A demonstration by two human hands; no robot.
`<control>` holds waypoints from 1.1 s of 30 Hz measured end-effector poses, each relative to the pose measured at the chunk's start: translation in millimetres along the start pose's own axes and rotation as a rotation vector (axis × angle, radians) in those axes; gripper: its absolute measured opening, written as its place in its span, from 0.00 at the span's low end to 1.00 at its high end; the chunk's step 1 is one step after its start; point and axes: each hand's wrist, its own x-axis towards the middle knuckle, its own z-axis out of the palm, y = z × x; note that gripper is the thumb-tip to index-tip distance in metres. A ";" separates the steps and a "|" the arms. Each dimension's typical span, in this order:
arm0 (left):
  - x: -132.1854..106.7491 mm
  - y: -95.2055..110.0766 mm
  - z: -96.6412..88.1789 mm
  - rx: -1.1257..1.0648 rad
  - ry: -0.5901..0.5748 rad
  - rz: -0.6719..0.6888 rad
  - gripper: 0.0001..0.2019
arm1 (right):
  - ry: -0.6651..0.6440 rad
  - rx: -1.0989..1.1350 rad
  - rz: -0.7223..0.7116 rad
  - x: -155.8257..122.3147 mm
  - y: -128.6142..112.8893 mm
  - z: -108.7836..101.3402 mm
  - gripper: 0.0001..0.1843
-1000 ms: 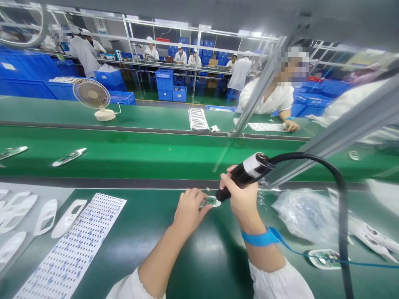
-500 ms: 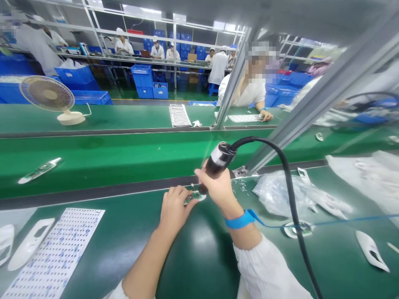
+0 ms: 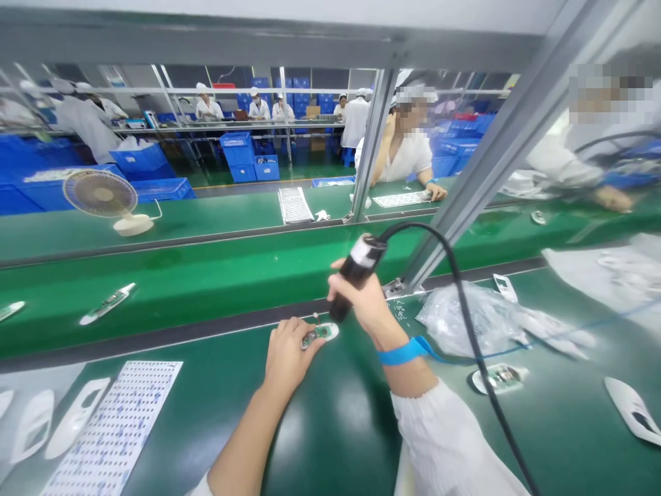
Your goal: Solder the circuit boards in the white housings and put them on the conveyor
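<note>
My left hand (image 3: 289, 351) rests on the green work surface, its thumb and fingers closed round the left end of a small white housing with a green circuit board (image 3: 321, 333) in it. In my right hand (image 3: 361, 296) is a black electric screwdriver (image 3: 356, 265) with a white band near its top and a black cord. The screwdriver leans, its lower end just above and beyond the right end of the housing; its tip is hard to make out. A blue strap (image 3: 403, 352) circles my right wrist. Small screws (image 3: 399, 310) lie loose right of that hand.
A dotted sheet (image 3: 121, 420) and white shells (image 3: 77, 417) lie left. To the right are a clear plastic bag (image 3: 462, 317) and another board housing (image 3: 498, 378). A metal post (image 3: 465, 151) slants up beyond my right hand. A green belt (image 3: 206, 275) carries board housings (image 3: 108, 303).
The screwdriver's lower end has lifted off the circuit board and stands slightly apart from it. My view has shifted, and a second board housing has come into sight on the belt at left.
</note>
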 end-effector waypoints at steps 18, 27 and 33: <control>148.7 -40.2 -15.4 0.175 0.119 -0.208 0.17 | 0.335 -0.067 -0.004 21.2 -1.1 -91.7 0.19; 55.3 72.8 45.2 -0.250 0.001 0.194 0.10 | 0.238 0.055 -0.036 17.3 -10.1 -91.2 0.15; 63.3 81.6 59.6 -0.206 -0.031 0.197 0.07 | 0.165 0.084 -0.029 15.4 -12.9 -84.0 0.14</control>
